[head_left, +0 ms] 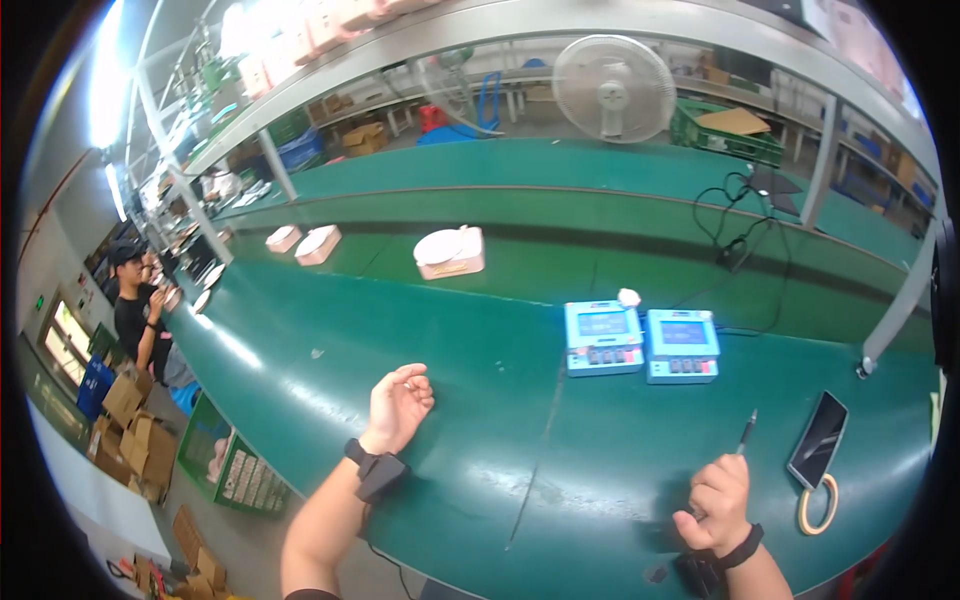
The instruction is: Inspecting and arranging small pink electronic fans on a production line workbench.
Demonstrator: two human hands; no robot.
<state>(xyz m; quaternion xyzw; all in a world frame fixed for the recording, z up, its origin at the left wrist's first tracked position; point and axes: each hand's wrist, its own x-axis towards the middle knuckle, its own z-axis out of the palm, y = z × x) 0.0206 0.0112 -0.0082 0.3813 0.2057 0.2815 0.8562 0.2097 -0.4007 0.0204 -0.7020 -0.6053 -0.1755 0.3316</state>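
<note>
My left hand [397, 408] hovers over the green bench, its fingers loosely curled and nothing seen in them. A dark band with a small black box is round that wrist. At the right, my right hand [718, 503] is closed round a slim dark pen-shaped tool [747, 432], whose pointed end sticks up past the fingers. Beyond that hand stand two light-blue box-shaped meters [603, 338] with screens and a row of buttons, side by side. A small white piece [628, 298] is at the back of the left one. Right of the hand lies a dark-screened phone [818, 440].
A tan tape roll [818, 506] touches the phone's near end. Pale pink-and-white devices [450, 252] sit farther back, left of the meters. Black cables [735, 250] run behind the meters. A metal shelf post [905, 290] stands at the right. Another person [140, 310] works at far left.
</note>
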